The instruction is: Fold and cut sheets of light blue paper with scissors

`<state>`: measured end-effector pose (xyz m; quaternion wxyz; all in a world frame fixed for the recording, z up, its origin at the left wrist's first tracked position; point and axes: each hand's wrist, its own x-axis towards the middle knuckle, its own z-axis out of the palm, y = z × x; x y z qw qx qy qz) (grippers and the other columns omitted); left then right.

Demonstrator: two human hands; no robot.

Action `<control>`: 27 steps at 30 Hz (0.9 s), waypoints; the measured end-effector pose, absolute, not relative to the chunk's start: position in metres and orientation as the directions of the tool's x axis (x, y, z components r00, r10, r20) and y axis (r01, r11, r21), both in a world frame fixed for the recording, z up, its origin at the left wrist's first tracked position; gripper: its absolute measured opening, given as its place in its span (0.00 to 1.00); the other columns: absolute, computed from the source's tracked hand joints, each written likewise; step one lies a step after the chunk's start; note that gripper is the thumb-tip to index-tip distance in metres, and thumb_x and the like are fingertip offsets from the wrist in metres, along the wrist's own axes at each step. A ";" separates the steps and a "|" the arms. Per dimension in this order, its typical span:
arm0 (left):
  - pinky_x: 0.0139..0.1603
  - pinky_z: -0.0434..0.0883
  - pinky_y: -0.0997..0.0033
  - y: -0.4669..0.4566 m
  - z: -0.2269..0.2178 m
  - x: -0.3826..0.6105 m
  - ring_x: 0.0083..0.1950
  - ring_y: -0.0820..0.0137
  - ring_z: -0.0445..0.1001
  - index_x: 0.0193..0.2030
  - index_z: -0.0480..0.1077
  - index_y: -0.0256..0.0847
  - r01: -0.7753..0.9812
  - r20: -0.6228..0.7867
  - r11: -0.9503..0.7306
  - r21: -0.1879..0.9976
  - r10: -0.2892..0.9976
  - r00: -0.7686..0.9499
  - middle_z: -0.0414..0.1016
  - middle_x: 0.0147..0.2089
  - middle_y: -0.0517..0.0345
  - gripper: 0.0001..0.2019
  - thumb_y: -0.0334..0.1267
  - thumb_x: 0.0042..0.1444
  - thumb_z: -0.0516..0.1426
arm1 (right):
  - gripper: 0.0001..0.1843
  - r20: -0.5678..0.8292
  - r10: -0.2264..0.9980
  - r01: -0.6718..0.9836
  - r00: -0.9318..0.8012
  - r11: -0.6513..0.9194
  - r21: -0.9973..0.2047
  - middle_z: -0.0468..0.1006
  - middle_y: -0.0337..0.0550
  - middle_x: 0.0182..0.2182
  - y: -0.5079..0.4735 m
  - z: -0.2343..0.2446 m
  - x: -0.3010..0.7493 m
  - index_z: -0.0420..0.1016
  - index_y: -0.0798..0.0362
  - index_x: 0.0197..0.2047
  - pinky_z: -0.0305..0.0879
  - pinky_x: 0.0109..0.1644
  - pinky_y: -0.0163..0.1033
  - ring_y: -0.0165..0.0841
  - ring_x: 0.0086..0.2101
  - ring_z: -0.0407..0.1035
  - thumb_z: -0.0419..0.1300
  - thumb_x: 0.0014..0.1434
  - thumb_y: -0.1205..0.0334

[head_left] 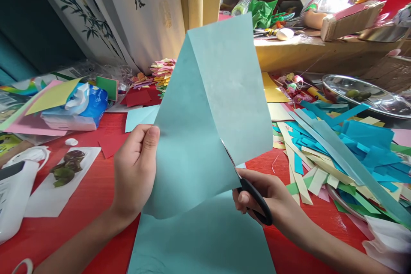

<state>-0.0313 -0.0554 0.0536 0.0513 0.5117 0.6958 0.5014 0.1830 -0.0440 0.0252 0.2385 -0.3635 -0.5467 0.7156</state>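
A large sheet of teal paper [186, 137] is held up in front of me, creased along a slanting line. My left hand [136, 167] pinches its left edge between thumb and fingers. Black-handled scissors [257, 201] are gripped in my right hand [268, 197], fingers in the loops. Their blades are at the sheet's lower right, along the crease, where the upper right part [234, 90] separates from the rest. Below, another teal sheet [205, 239] lies on the red table [105, 231].
Paper strips [340, 150] in blue, cream and green are heaped at right, beside a metal bowl [369, 90]. At left are a blue tissue pack [86, 107], a white device [16, 197] and peels on white paper [51, 205]. A cluttered ledge [289, 55] stands behind.
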 end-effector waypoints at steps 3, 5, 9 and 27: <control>0.18 0.52 0.80 -0.057 0.050 -0.030 0.21 0.78 0.49 0.26 0.62 0.41 0.661 0.419 -0.025 0.750 0.791 -0.445 0.48 0.19 0.66 0.14 0.47 0.57 0.49 | 0.16 -0.277 0.746 0.062 -0.605 -0.302 -0.951 0.65 0.36 0.22 -0.044 0.024 0.184 0.69 0.53 0.37 0.50 0.21 0.29 0.22 0.21 0.55 0.59 0.51 0.49; 0.18 0.52 0.80 -0.057 0.049 -0.029 0.21 0.78 0.49 0.26 0.61 0.41 0.657 0.401 -0.014 0.753 0.803 -0.442 0.47 0.19 0.66 0.14 0.47 0.57 0.49 | 0.17 -0.288 0.753 0.077 -0.591 -0.302 -0.950 0.65 0.36 0.22 -0.044 0.024 0.185 0.70 0.53 0.38 0.51 0.21 0.29 0.22 0.21 0.56 0.59 0.51 0.50; 0.17 0.51 0.79 -0.056 0.049 -0.028 0.20 0.77 0.48 0.26 0.61 0.41 0.652 0.376 0.003 0.758 0.815 -0.441 0.46 0.19 0.65 0.14 0.47 0.58 0.48 | 0.17 -0.289 0.765 0.097 -0.576 -0.287 -0.953 0.64 0.36 0.21 -0.043 0.025 0.184 0.71 0.54 0.39 0.53 0.22 0.29 0.24 0.22 0.58 0.59 0.51 0.51; 0.13 0.48 0.78 -0.058 0.045 -0.024 0.17 0.77 0.46 0.23 0.58 0.42 0.608 0.290 -0.002 0.794 0.880 -0.376 0.44 0.18 0.66 0.15 0.47 0.57 0.48 | 0.20 -0.290 0.791 0.095 -0.538 -0.284 -0.954 0.56 0.33 0.18 -0.043 0.023 0.186 0.70 0.53 0.38 0.54 0.21 0.30 0.22 0.18 0.52 0.59 0.49 0.46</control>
